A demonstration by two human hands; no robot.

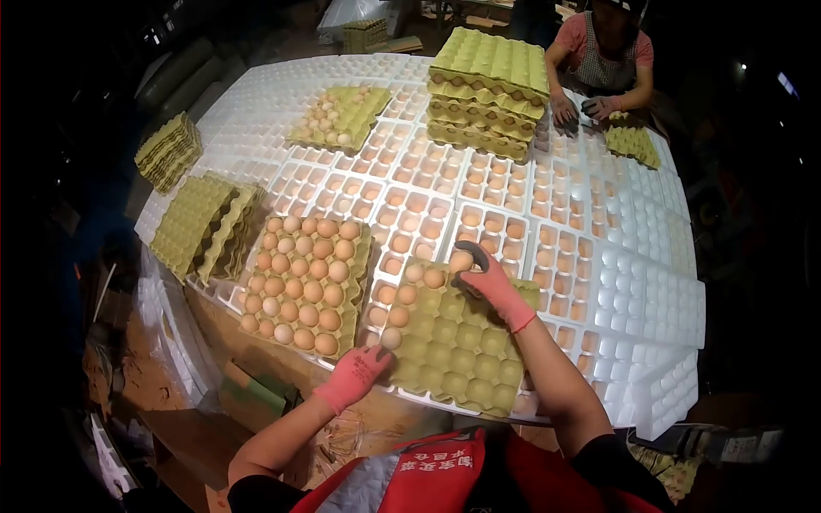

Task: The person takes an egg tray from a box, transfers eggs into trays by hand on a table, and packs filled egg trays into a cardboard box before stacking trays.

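A pink and grey glove covers my right hand [489, 278], whose fingers are wrapped round an egg [461, 261] above the back edge of a green pulp tray [462, 342]. Eggs fill that tray's left column and part of its back row; its other cups hold none. My left hand [363, 372], gloved alike, has its fingertips at the tray's front left corner, close to an egg [391, 338]; whether they grip the egg or the tray rim is unclear. To the left lies a stack of pulp trays topped with brown eggs [299, 291].
White foam trays [496, 184] with eggs cover much of the table. Tall pulp tray stacks [487, 94] stand at the back, others [201, 222] at the left. Another pulp tray [363, 111] holds eggs. A co-worker [603, 64] stands at the back right, both gloved hands over the trays.
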